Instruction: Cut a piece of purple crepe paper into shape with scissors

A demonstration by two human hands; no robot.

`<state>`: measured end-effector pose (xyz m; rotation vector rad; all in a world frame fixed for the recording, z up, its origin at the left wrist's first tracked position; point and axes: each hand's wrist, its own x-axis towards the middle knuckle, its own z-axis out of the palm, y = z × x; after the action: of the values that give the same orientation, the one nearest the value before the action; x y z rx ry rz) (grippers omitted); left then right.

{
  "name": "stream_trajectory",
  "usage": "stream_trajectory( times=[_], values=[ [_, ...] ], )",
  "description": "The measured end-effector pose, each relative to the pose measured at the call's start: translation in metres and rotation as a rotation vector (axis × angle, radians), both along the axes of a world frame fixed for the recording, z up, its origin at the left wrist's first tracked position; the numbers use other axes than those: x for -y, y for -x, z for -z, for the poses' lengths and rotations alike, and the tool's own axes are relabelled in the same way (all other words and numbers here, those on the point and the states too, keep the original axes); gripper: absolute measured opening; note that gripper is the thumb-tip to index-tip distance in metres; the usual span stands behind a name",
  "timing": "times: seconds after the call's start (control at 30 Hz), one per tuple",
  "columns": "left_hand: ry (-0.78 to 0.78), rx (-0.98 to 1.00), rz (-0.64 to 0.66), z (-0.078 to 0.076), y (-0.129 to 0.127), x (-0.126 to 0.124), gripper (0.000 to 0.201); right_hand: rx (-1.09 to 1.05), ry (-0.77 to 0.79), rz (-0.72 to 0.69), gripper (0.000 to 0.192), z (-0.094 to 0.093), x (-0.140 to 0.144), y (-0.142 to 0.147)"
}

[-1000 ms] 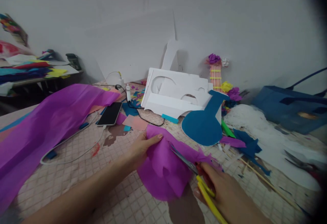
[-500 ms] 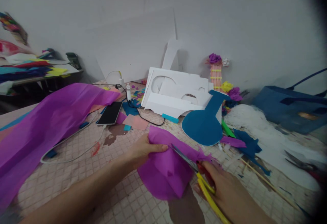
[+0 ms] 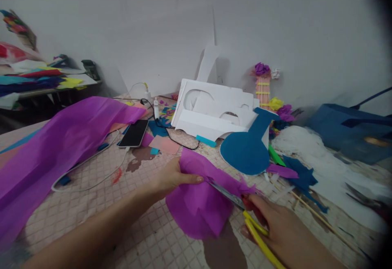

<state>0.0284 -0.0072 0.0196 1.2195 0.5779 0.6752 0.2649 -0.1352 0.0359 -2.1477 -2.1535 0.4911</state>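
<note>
A purple sheet of crepe or tissue paper [image 3: 199,203] hangs just over the table in front of me. My left hand [image 3: 176,178] pinches its upper left edge, thumb on top. In my right hand [image 3: 266,216] are scissors with yellow handles [image 3: 260,240], the fingers wrapped through the loops. The blades point up and left, lying at the purple paper close to my left thumb. A frayed purple end of the paper sticks out beside my right fingers. Beyond it lies a blue flask-shaped cutout [image 3: 245,153] with a white edge.
White cut card [image 3: 208,126] stands against the wall. On the left are a phone [image 3: 134,133] with a white cable and a long purple sheet [image 3: 70,138]. Rightward lie a thin stick [image 3: 324,218], pliers [image 3: 364,197], white fluffy material [image 3: 297,146] and a blue bag [image 3: 346,130].
The scissors and my right hand have shifted slightly right and down, away from my left thumb. My left hand keeps its pinch on the paper. The whole view has turned slightly left.
</note>
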Motion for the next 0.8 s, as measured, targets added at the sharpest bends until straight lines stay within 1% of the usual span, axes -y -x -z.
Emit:
stream_trajectory(
  times=[0.2, 0.5, 0.63, 0.8],
  values=[
    [0.009, -0.007, 0.055, -0.001, 0.004, -0.002, 0.025, -0.009, 0.041, -0.006, 0.020, -0.007, 0.000, -0.004],
    [-0.012, -0.012, 0.067, -0.006, 0.005, -0.001, 0.028, 0.070, 0.052, -0.025, 0.027, -0.013, -0.004, -0.009],
    [-0.041, -0.025, 0.085, -0.006, 0.007, -0.002, 0.028, 0.110, 0.026, -0.045, 0.031, -0.014, -0.004, -0.012],
    [-0.038, -0.014, 0.114, -0.005, 0.007, -0.003, 0.030, 0.131, -0.010, -0.082, 0.026, -0.013, -0.004, -0.017]
  ],
)
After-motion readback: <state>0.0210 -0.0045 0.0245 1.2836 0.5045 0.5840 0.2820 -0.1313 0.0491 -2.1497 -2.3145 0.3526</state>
